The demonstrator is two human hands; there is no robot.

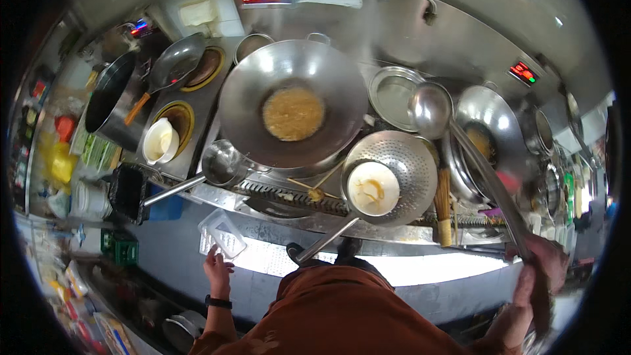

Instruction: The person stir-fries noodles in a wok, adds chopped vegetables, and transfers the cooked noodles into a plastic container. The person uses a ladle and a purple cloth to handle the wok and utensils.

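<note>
My right hand (535, 271) grips the long handle of a steel ladle (430, 110), whose bowl hangs between a round metal pan (392, 93) and the wok at the right. In my left hand (218, 268) is a clear plastic container (222, 233), held low before the stove's edge. A large wok (246, 93) with brownish liquid (294, 113) stands in the middle. Right of it, a perforated steel strainer (416, 197) carries a white bowl (359, 177) with some yellowish-brown residue. A steel dipper (219, 160) rests at the wok's lower left.
A bamboo brush (443, 207) lies right of the strainer. A second wok (493, 108) stands farther right. At the left are a white jug (160, 145), a wood-handled frying pan (177, 61) and a deep dark pot (111, 93). A faucet (429, 5) projects from the back wall.
</note>
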